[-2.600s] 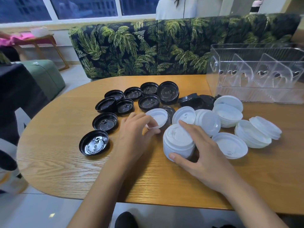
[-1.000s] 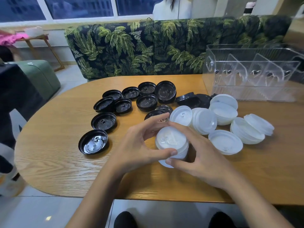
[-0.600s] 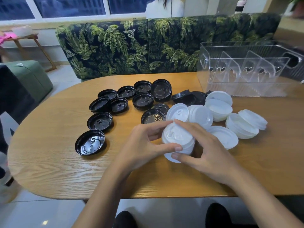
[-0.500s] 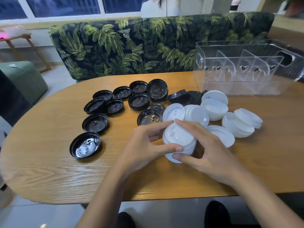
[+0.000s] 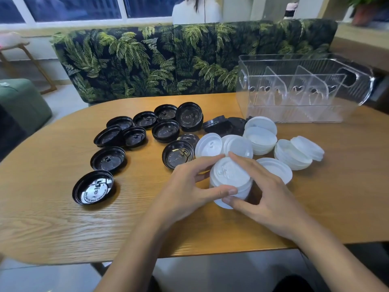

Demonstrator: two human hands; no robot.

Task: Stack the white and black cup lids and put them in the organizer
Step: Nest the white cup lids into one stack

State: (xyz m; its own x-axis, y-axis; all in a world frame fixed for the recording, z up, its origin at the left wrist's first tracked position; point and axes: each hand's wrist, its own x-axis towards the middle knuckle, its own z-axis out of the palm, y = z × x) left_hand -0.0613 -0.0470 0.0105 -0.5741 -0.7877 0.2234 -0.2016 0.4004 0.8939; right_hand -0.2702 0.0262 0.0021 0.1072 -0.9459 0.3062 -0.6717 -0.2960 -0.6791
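Note:
A stack of white cup lids (image 5: 230, 175) stands on the wooden table (image 5: 52, 218) in front of me. My left hand (image 5: 189, 190) grips it from the left, thumb on its near side. My right hand (image 5: 267, 197) grips it from the right, forefinger over its far edge. More white lids (image 5: 261, 140) lie loose and in small piles behind and to the right. Several black lids (image 5: 93, 189) lie scattered on the left, most upside down. The clear plastic organizer (image 5: 299, 91) with dividers stands at the back right, with no lids inside.
A palm-print bench (image 5: 147, 60) runs along the table's far side, with a person seated beyond it. A green pouf (image 5: 19, 102) stands on the floor at left. The table's front edge lies close under my forearms.
My left hand came off a single white lid and joined the right hand on the stack, with that lid now on top. The view has shifted to the right, showing more of the organizer.

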